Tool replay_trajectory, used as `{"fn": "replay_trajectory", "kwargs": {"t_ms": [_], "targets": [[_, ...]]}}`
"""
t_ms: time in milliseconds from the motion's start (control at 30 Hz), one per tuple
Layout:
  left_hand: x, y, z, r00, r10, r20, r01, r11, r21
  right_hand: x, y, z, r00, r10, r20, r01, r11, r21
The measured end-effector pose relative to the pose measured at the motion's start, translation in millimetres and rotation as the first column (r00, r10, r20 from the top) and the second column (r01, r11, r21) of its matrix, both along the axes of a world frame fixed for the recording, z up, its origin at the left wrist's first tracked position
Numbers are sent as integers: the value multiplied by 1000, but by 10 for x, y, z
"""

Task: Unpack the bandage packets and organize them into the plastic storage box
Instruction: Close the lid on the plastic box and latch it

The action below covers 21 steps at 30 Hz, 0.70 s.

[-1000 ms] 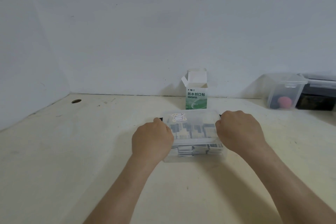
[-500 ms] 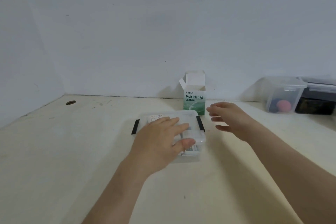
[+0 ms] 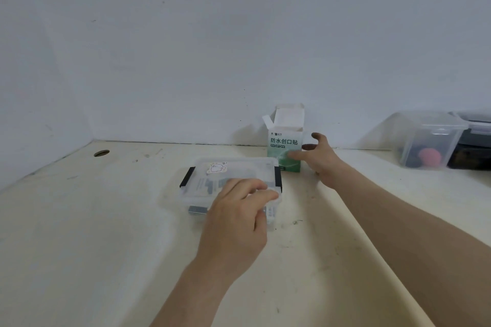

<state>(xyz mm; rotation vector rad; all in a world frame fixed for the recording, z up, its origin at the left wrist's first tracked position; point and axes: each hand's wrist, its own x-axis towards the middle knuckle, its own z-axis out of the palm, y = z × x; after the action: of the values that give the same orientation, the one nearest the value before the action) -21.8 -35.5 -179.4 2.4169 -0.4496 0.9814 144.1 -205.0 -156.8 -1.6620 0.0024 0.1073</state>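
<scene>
A clear plastic storage box (image 3: 212, 183) with a lid, black side latches and a white sticker sits on the table, with dark bandage packets visible through its wall. My left hand (image 3: 236, 218) rests on the lid's near right corner, fingers curled over the edge. Behind the box stands a green-and-white bandage carton (image 3: 285, 141), its top flaps open. My right hand (image 3: 317, 158) is spread open around the carton's right side, fingertips touching its front; it does not clasp it.
A cream table (image 3: 93, 233) meets white walls at the back and left, with a round cable hole (image 3: 101, 153) at far left. Two lidded bins (image 3: 430, 141) stand at the far right, one holding a red ball.
Both hands left the box's side latches. The box shifted left under my left hand, which now lies on the lid. My right hand moved back and right to the carton.
</scene>
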Motion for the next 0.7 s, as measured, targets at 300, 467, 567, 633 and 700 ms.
{"fn": "replay_trajectory", "kwargs": {"t_ms": [300,467,567,633,700], "targets": [[4,-101,94,998,45,-40,-47,997,-64,-37,-49,60,999,33,37,-37,994,104],[285,-183,497,909,212,-359,-196,977,81,125,126,104,998,56,-7,-54,983,173],[423,-178,568,864,263,-430,-248,964,91,89,167,69,999,16,45,-23,989,145],[512,-136,560,854,195,-482,-260,963,-72,19,74,109,993,-17,120,-1,989,147],[613,-128,592,860,1,-510,-212,910,-357,-195,-118,242,974,20,227,-44,994,103]]}}
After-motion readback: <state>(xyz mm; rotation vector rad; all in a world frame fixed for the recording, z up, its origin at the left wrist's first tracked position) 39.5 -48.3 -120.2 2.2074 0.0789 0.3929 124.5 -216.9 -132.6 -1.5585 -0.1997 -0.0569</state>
